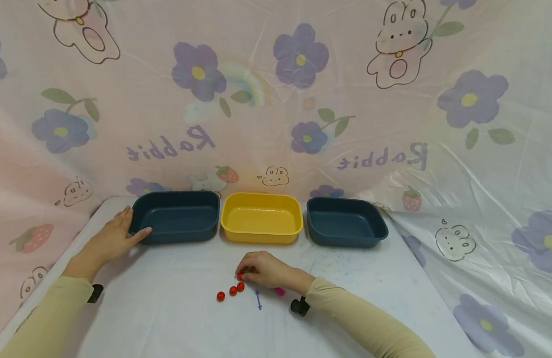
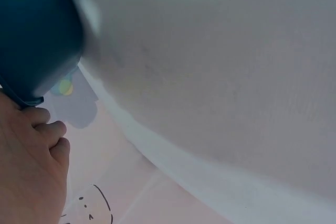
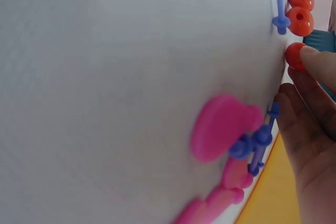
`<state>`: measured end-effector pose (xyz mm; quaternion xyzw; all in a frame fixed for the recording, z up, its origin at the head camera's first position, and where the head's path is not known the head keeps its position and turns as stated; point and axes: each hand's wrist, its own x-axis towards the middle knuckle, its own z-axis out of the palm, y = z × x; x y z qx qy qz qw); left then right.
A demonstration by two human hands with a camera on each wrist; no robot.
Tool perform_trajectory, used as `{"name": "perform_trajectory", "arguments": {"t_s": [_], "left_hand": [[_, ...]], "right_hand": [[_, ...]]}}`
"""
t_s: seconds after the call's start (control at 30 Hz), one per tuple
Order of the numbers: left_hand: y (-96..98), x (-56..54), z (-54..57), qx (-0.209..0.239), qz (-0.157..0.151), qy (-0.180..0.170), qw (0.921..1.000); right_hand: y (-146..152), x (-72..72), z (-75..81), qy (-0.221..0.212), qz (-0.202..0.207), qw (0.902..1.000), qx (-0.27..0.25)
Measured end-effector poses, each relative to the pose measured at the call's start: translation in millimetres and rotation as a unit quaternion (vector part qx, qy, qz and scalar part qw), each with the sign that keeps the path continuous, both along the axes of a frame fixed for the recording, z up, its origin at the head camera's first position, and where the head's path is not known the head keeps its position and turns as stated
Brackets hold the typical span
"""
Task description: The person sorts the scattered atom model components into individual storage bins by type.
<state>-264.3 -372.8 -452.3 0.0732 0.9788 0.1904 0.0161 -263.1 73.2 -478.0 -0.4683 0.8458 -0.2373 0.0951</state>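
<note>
My left hand (image 1: 113,236) rests against the left end of a dark blue bin (image 1: 177,238), thumb at its front edge. In the left wrist view the hand (image 2: 31,166) touches the bin's rim. My right hand (image 1: 267,270) pinches a red bead (image 3: 296,56) between thumb and finger, just above or on the white tabletop. Several other red beads (image 1: 233,291) lie in a loose row beside it. A thin purple-blue stick (image 1: 258,300) with flared ends lies near them. Pink pieces (image 3: 223,129) and more blue ones (image 3: 261,136) lie under the right hand, mostly hidden in the head view.
A yellow bin (image 1: 261,237) stands in the middle of the row, with a second dark blue bin (image 1: 347,239) to its right. Behind them hangs a printed cloth (image 1: 258,134). White cloth (image 1: 168,323) covers the table.
</note>
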Motion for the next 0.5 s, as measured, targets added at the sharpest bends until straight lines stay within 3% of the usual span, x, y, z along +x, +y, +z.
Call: {"name": "perform_trajectory", "arguments": {"t_s": [0.27, 0.5], "left_hand": [[-0.4, 1.0, 1.5, -0.006, -0.004, 0.002, 1.0], [2.3, 2.0, 3.8, -0.011, -0.004, 0.005, 0.9999]], "right_hand": [[0.9, -0.9, 5.2, -0.013, -0.015, 0.9996, -0.021], [1.8, -5.0, 19.0, -0.034, -0.038, 0.9961, -0.071]]}}
